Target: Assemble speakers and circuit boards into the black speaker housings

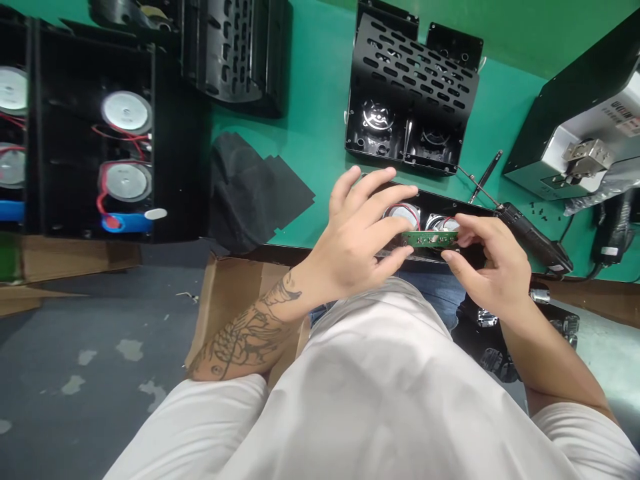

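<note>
A narrow green circuit board (430,239) is held level between my two hands, above the near side of a black speaker housing (445,203). My left hand (365,233) pinches the board's left end between thumb and index finger, its other fingers spread over the housing. At the right end, the thumb and fingertips of my right hand (493,257) grip the board. Behind the board, two round speakers show in the housing, the left speaker (404,213) with a red wire beside it. The board partly hides both speakers.
A black perforated housing (415,87) stands behind my hands. An electric screwdriver (533,233) lies to the right, near loose screws (543,212) and a screw-feeder machine (580,120). Black cloth (250,193) and open speaker boxes (173,133) are at left. A cardboard box (220,300) sits below the table edge.
</note>
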The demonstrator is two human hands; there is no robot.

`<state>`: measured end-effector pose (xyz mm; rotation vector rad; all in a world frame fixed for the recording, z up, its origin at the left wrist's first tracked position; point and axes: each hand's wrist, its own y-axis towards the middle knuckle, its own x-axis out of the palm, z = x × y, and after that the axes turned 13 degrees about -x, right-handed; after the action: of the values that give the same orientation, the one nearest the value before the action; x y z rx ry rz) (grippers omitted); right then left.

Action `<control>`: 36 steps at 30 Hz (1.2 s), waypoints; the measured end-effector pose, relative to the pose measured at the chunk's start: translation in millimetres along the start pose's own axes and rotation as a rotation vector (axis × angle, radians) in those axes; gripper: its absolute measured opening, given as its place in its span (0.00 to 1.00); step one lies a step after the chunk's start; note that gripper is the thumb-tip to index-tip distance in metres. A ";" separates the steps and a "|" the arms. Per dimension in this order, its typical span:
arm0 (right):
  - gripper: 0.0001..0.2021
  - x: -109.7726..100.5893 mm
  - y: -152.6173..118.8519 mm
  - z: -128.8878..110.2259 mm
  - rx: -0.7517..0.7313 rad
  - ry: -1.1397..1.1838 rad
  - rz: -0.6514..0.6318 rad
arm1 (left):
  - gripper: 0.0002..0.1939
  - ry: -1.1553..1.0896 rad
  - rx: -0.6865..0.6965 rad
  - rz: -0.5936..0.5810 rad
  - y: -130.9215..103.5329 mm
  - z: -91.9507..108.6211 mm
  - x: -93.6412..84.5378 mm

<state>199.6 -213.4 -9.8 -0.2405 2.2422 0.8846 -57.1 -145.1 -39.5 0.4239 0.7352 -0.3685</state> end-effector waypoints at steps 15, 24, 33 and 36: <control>0.07 3.2 1.2 0.2 -0.033 -0.065 -0.102 | 0.07 -0.040 -0.092 -0.162 1.4 0.7 -11.9; 0.04 1.7 3.7 -6.7 -0.035 -0.094 -0.093 | 0.08 0.080 -0.067 -0.101 -5.2 9.5 -10.6; 0.06 8.4 0.5 -18.3 -0.073 -0.212 -0.090 | 0.06 0.191 0.111 0.217 -23.5 4.6 2.8; 0.07 8.9 0.7 -18.5 -0.094 -0.241 -0.096 | 0.02 0.160 0.097 0.258 -24.6 3.9 5.2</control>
<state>182.7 -224.4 -5.8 -0.2678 1.9537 0.9174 -62.8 -168.9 -46.6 0.6379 0.8088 -0.1290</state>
